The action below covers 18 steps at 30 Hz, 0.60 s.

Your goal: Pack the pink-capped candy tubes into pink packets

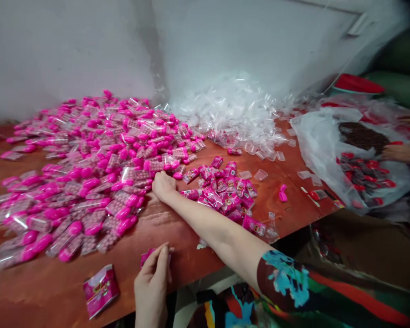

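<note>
Left hand (151, 280) pinching pink packet (145, 257), right hand (164, 186) beside pink-capped containers (90, 183)

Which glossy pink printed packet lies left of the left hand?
The flat, rectangular, glossy pink packet lying alone at bottom left; the heaped pink packets are beyond the left hand, to its right.

Small packing workshop, looks like: table (186, 239) piled with pink-capped containers (99, 177), printed pink packets (225, 191) and clear plastic pieces (232, 109); bare, stained wall (71, 50); co-worker's hand (403, 154) at right.
</note>
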Tool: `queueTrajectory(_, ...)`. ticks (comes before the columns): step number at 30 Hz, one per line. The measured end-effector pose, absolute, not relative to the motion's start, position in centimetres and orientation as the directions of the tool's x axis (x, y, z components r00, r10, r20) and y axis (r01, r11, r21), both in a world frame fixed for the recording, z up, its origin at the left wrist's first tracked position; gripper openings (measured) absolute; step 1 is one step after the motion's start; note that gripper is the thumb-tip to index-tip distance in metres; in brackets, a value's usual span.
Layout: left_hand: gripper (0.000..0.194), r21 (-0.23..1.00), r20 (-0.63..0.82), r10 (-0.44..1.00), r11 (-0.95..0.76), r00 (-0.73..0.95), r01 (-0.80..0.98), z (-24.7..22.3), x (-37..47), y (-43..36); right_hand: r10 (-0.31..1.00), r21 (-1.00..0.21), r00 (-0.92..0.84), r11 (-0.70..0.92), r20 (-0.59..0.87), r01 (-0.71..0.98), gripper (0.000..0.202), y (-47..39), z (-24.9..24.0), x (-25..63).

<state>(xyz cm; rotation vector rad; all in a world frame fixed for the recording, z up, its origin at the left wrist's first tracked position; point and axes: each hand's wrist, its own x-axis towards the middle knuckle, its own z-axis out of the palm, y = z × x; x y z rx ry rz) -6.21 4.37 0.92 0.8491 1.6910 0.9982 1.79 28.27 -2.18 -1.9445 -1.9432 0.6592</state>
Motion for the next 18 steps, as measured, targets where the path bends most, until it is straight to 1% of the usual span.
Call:
queueTrajectory(6,0.024,0.891,-0.424,0.875,0.449,-0.234,0.064,0.8,-5.3,3.4,0.997,-0.515,-0.011,-0.028,-0.072,0.857,0.028,28.7,-2.2,1.5)
queueTrajectory(8,0.023,0.895,-0.421,0.877,0.443,-0.23,0.051,0.5,-5.0,3.3,0.998,-0.519,-0.026,-0.009,-0.061,0.855,0.026,28.7,-2.2,2.0)
queueTrajectory(10,0.029,0.895,-0.423,0.879,0.443,-0.218,0.047,0.2,-4.7,3.4,0.998,-0.531,-0.042,0.011,-0.046,0.847,0.026,28.6,-2.3,2.7)
queueTrajectory(13,0.04,0.911,-0.388,0.893,0.409,-0.226,0.054,0.6,-4.6,4.2,0.998,-0.562,-0.062,0.041,-0.019,0.826,0.033,28.4,-2.6,3.9)
queueTrajectory(18,0.045,0.938,-0.296,0.919,0.332,-0.262,0.105,2.1,-4.7,6.7,0.996,-0.597,-0.09,0.067,-0.009,0.799,0.043,28.1,-3.0,4.4)
